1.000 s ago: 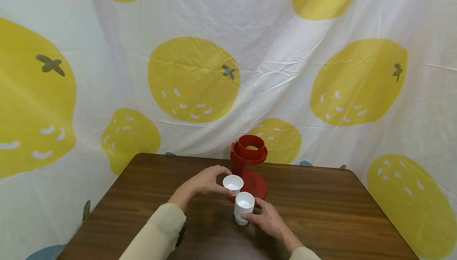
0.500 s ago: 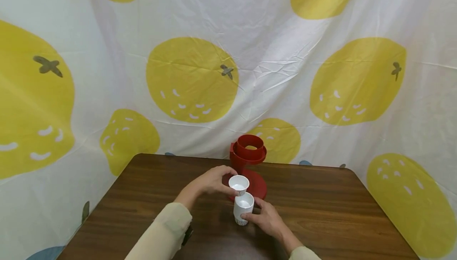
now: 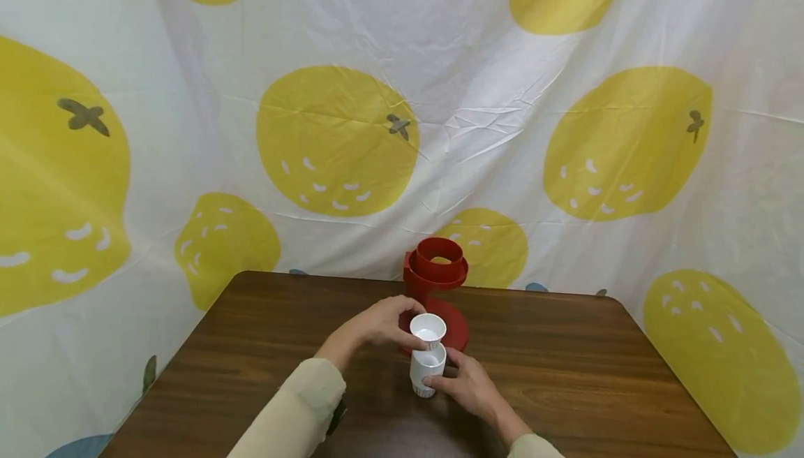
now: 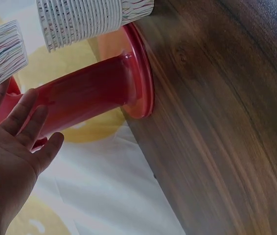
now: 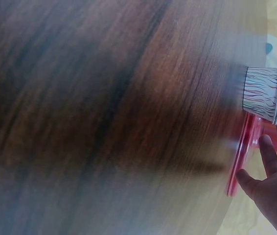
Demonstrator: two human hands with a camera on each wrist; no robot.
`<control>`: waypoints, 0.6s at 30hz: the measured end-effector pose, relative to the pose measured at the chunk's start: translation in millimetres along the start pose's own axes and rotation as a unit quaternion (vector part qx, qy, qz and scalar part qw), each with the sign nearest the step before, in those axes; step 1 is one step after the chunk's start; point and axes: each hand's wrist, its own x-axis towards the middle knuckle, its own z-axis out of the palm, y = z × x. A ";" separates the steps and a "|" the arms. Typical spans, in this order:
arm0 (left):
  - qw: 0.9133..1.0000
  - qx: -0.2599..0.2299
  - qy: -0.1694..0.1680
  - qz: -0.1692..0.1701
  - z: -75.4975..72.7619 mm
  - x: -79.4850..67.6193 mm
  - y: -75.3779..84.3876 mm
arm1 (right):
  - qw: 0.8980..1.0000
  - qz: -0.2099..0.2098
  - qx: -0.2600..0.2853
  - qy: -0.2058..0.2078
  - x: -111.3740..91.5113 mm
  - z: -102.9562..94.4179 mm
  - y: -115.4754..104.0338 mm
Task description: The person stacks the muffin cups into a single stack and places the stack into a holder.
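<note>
My left hand (image 3: pixel 383 325) pinches a single white paper cup (image 3: pixel 428 329) between thumb and fingers. In the left wrist view that cup (image 4: pixel 6 53) shows thin coloured wavy lines on its side. It is held just over the mouth of a stack of nested paper cups (image 3: pixel 427 372) and overlaps the stack's far rim in the head view. My right hand (image 3: pixel 467 385) grips the stack from the right, its thumb on the near side. The stack (image 4: pixel 82 22) shows many closely set rims and a patterned bottom cup. Behind the cups stands a red holder (image 3: pixel 436 269) with a ring top and round base.
The dark wood table (image 3: pixel 565 374) reaches back to a white cloth (image 3: pixel 477 151) printed with yellow lemons, which hangs behind and at both sides. The holder's round red base (image 3: pixel 455 325) lies right behind the cups.
My left hand has moved right and slightly toward me with the single cup, bringing it from beside the stack to over it. My right hand and the stack have stayed in place.
</note>
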 end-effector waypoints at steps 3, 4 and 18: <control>1.000 0.001 -0.001 0.003 3.2 0.3 0.0 | 1.000 -0.002 0.000 0.000 0.0 0.0 0.1; 1.000 0.004 -0.001 0.005 4.3 0.5 -0.2 | 1.000 -0.002 0.001 0.000 -0.1 -0.1 0.0; 1.000 0.013 -0.014 -0.005 16.0 1.1 -4.9 | 1.000 -0.015 0.007 0.000 0.4 -0.3 1.0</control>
